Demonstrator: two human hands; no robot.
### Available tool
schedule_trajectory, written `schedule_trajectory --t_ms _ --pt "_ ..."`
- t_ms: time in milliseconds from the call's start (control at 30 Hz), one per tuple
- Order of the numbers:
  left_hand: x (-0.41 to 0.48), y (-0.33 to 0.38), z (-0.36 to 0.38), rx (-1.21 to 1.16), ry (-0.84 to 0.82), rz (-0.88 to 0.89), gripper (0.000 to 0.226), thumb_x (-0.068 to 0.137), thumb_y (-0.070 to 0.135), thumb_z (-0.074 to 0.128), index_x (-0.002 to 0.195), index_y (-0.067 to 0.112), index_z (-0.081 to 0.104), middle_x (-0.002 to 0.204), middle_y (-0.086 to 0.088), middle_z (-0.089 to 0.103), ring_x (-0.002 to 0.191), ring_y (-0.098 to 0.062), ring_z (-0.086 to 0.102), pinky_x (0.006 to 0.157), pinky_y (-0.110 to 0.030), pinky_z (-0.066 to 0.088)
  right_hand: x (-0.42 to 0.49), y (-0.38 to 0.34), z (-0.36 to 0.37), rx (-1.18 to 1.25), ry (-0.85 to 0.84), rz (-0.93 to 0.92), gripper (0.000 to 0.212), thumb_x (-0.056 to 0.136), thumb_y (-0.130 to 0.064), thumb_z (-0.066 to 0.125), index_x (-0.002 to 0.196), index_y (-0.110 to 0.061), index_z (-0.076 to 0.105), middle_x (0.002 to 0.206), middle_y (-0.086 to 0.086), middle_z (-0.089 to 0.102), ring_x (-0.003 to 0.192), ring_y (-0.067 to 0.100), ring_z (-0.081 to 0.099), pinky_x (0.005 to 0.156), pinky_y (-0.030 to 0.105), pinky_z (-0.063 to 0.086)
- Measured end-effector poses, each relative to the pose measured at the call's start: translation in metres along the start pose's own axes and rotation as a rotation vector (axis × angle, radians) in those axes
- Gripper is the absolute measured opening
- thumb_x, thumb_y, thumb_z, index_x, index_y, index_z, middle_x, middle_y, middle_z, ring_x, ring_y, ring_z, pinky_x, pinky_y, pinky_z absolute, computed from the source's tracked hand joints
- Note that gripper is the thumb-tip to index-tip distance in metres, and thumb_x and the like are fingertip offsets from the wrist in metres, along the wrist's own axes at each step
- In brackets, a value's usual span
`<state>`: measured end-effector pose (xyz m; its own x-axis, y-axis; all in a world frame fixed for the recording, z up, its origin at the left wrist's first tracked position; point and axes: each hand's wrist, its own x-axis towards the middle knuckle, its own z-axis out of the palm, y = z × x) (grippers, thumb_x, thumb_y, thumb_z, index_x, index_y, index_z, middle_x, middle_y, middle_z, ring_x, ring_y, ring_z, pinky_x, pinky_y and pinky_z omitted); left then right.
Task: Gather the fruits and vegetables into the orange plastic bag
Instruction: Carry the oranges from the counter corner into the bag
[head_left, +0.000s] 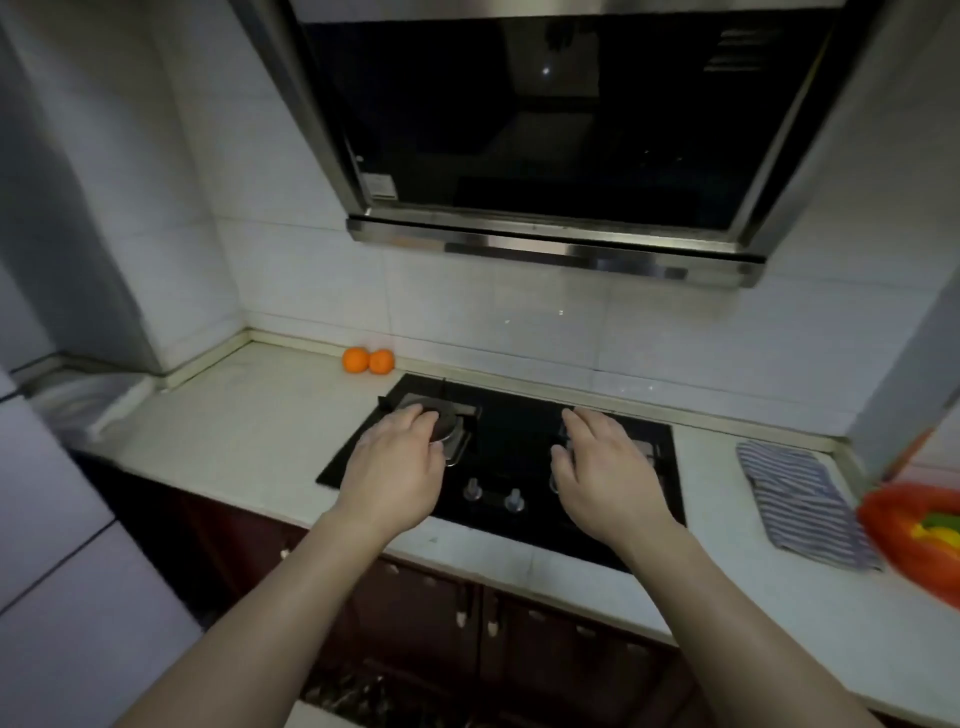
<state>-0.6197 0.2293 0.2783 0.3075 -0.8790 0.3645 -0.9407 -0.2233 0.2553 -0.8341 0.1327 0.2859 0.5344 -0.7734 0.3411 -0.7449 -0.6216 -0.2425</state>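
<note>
We look down at a white bench (249, 415) with a black gas hob (514, 431) set into it, under a steel hood (545, 130). Our left hand (395, 462) and right hand (605, 467) reach out over the hob, well apart, palms down. The fingers are loose and slightly bent, and neither hand holds anything. The left hand is over the left burner, the right over the right burner. Two oranges (355, 359) sit touching each other at the back of the bench, against the tiled wall, just left of the hob. At the far right edge lies the orange bag (893, 525), with something green and yellow (935, 525) showing inside. A striped towel (800, 499) lies between the bag and the hob.
</note>
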Motion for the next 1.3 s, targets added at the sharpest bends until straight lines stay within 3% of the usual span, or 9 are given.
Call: schedule_trajectory --t_ms 233,533,800,967,1133,1300 --pt "0.03 -0.069 -0.001 0.015 -0.003 -0.08 0.034 0.096 0.025 0.046 0.124 0.01 0.057 0.128 -0.011 0.056 0.12 -0.028 0.05 0.101 -0.037 0.039 0.07 -0.039 0.042 0.027 -0.04 -0.077 0.052 0.098 -0.035 0.039 0.143 -0.009 0.038 0.147 0.009 0.039 0.136 0.023 0.032 0.114 0.032 0.022" --pt "0.12 -0.138 0.006 0.053 -0.035 -0.122 0.046 0.1 0.029 0.041 0.142 0.011 0.045 0.149 -0.011 0.041 0.137 -0.024 0.036 0.114 -0.032 0.024 0.187 -0.074 0.094 0.066 -0.025 -0.136 0.049 0.098 -0.033 0.041 0.14 -0.007 0.042 0.143 0.009 0.043 0.131 0.025 0.037 0.109 0.031 0.026" --pt "0.198 -0.19 0.013 0.043 -0.015 -0.122 0.044 0.095 0.028 0.041 0.131 0.007 0.054 0.136 -0.014 0.053 0.125 -0.03 0.049 0.105 -0.037 0.036 0.277 -0.093 0.128 0.085 -0.063 -0.131 0.049 0.098 -0.032 0.04 0.14 -0.008 0.04 0.142 0.008 0.043 0.131 0.025 0.036 0.108 0.031 0.028" --pt "0.225 -0.225 0.022 0.026 0.014 -0.077 0.063 0.086 0.041 0.023 0.125 0.007 0.059 0.128 -0.014 0.059 0.119 -0.031 0.054 0.1 -0.037 0.043 0.308 -0.111 0.143 0.067 -0.065 -0.132 0.05 0.097 -0.03 0.041 0.14 -0.004 0.041 0.142 0.011 0.044 0.132 0.026 0.037 0.109 0.031 0.028" --pt "0.248 -0.279 0.022 -0.033 0.02 -0.045 0.045 0.091 0.03 0.038 0.128 0.011 0.056 0.132 -0.01 0.056 0.121 -0.028 0.052 0.102 -0.035 0.039 0.333 -0.148 0.162 0.025 -0.042 -0.105 0.056 0.093 -0.035 0.033 0.138 -0.004 0.043 0.138 0.013 0.048 0.127 0.028 0.041 0.107 0.034 0.033" --pt "0.261 -0.351 0.017 -0.046 -0.01 -0.002 0.044 0.094 0.026 0.044 0.134 0.01 0.052 0.137 -0.01 0.053 0.126 -0.028 0.049 0.107 -0.036 0.035 0.349 -0.208 0.189 -0.008 -0.022 -0.054 0.049 0.095 -0.031 0.041 0.136 -0.004 0.045 0.137 0.012 0.05 0.127 0.027 0.042 0.107 0.033 0.032"
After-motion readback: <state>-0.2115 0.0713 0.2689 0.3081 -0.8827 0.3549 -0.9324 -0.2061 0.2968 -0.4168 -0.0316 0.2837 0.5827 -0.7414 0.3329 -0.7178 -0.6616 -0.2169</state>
